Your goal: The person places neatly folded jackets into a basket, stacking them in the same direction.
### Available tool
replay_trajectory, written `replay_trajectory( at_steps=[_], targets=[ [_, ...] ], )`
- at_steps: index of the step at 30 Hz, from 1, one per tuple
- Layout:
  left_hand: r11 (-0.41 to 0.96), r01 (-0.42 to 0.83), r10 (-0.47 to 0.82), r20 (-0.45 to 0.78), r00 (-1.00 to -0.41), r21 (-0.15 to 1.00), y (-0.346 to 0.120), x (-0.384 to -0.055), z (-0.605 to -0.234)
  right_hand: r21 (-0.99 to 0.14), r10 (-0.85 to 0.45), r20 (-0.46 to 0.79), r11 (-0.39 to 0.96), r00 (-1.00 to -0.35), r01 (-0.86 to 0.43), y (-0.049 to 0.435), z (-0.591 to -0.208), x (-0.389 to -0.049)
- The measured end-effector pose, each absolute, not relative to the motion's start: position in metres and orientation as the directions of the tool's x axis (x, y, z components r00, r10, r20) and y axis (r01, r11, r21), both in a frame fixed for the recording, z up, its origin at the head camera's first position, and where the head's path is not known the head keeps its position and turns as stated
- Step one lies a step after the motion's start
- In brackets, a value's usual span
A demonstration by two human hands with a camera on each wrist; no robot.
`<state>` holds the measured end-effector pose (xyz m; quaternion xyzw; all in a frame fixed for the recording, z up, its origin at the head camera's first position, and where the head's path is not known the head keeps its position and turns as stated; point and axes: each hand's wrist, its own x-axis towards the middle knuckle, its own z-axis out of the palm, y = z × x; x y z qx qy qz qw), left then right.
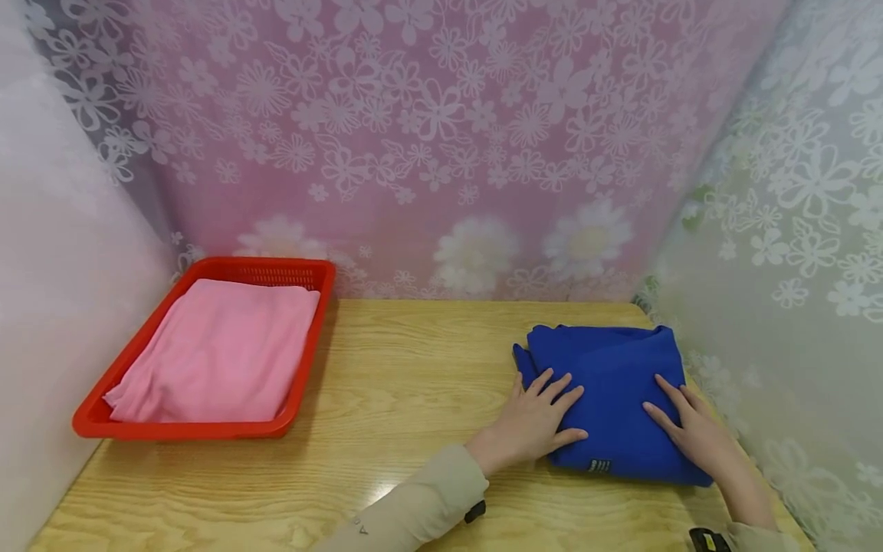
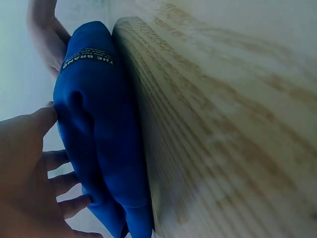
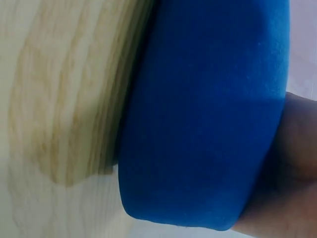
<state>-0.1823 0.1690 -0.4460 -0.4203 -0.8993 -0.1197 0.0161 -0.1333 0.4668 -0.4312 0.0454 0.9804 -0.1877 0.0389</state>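
Blue cloth (image 1: 614,399) is folded into a thick pad, flat on the wood counter (image 1: 414,368), well apart from the red basket (image 1: 186,431), to the basket's R. Pink cloth (image 1: 221,353), also folded, lies inside the basket, its top showing above the near rim.

L hand (image 1: 534,418): on the blue cloth's edge nearest the basket, fingers spread wide & approx. straight, palm side down; touching, nothing gripped. R hand (image 1: 693,429): on the blue cloth's far edge from the basket, thumb & forefinger extended apart on top, no grip seen; other fingers partly hidden, can't tell exactly how they lie.

Sm. dark label (image 1: 600,465) on the blue cloth's near edge, R of the basket; L wrist view reads "THE BRAND", the rest too sm. to read. Same view shows the cloth's folded layers, w/ a gap btwn. them.

Light sleeve (image 1: 414,498) on the L arm, R of the basket. Pink flowered sheet (image 1: 441,138) hangs behind the basket.
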Motion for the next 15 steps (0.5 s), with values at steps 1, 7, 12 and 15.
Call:
replay_trajectory(
  at_steps=[1,7,12,15],
  targets=[
    [0.62,0.759,0.753,0.124,-0.647,0.199,0.17,-0.182,-0.446,-0.365,0.08,-0.096,0.924,-0.992,0.11,0.466,-0.431,-0.133],
    [0.624,0.757,0.75,0.123,-0.65,0.196,0.168,-0.182,-0.448,-0.365,0.089,-0.091,0.924,-0.992,0.117,0.459,-0.43,-0.133],
    [0.628,0.748,0.747,0.103,-0.657,0.213,0.165,-0.184,-0.45,-0.332,0.097,-0.073,0.936,-0.993,0.117,0.451,-0.43,-0.133],
    [0.63,0.746,0.748,0.091,-0.658,0.218,0.161,-0.185,-0.45,-0.314,0.105,-0.047,0.943,-0.993,0.114,0.447,-0.432,-0.132]
  ],
)
